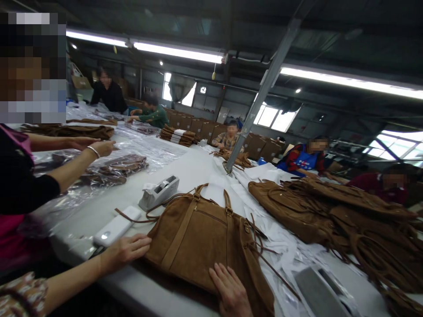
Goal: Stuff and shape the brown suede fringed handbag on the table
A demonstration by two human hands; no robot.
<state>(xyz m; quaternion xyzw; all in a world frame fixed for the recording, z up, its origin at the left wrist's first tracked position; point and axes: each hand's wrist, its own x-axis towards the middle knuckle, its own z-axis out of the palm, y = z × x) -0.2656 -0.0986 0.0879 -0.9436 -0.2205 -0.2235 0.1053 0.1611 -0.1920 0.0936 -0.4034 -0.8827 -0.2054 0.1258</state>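
Handbag (201, 237) of tan suede lies flat on the pale surface (185, 171) just in front of the person, seen from the head camera. Its long axis runs from the near right edge up toward the far left, with the handles and strap end pointing away toward a white tape dispenser (158, 191) and the bottom edge lying nearest the person. Thin leather cords trail off its right side onto white paper sheets (280, 240).

The left hand (127, 251) rests palm down at the bag's left edge, fingers (140, 246) stretched out and touching the suede, gripping nothing. The right hand (231, 293) lies flat on the bag's lower right part, fingers (220, 275) extended and spread, also gripping nothing.

Just left of the left hand sits a white box-like device (115, 226). A heap of similar brown bags (330, 211) lies on the surface to the right, well apart from the hands. A co-worker's arm (69, 169) with a bracelet reaches over plastic-wrapped bags (115, 169) at far left. Other people sit along the far side.
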